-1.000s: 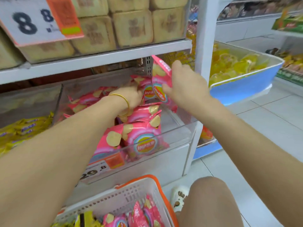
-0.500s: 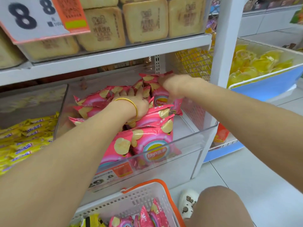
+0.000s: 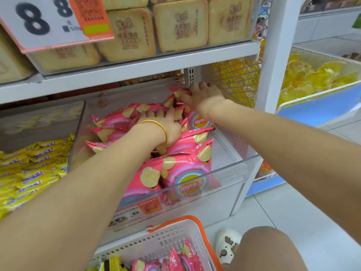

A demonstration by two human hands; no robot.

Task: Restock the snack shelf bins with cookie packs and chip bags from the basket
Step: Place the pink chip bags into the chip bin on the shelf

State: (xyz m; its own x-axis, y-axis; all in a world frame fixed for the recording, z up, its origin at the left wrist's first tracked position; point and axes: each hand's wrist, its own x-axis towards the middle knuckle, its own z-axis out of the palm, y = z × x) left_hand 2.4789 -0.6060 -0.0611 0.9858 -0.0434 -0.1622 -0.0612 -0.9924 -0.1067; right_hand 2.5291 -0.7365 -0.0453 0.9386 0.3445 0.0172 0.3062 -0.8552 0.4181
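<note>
A clear plastic bin (image 3: 236,166) on the lower shelf holds several pink chip bags (image 3: 187,177). My left hand (image 3: 166,124), with a gold bangle on the wrist, presses flat on the bags in the middle of the pile. At the back right corner of the bin my right hand (image 3: 204,96) lies with spread fingers on a pink chip bag (image 3: 176,93). Below the shelf stands a white basket (image 3: 175,237) with an orange rim, holding more pink chip bags (image 3: 185,259) and yellow packs (image 3: 109,265).
The neighbouring bin on the left holds yellow packs (image 3: 33,173). Square cookie packs (image 3: 179,26) fill the shelf above, behind a price sign (image 3: 39,22). To the right is a blue bin (image 3: 316,108) of yellow snacks. My knee (image 3: 267,251) and shoe (image 3: 227,243) are beside the basket.
My right hand carried the upright chip bag down and to the back of the bin and now lies over it. My left hand stayed pressed on the pile.
</note>
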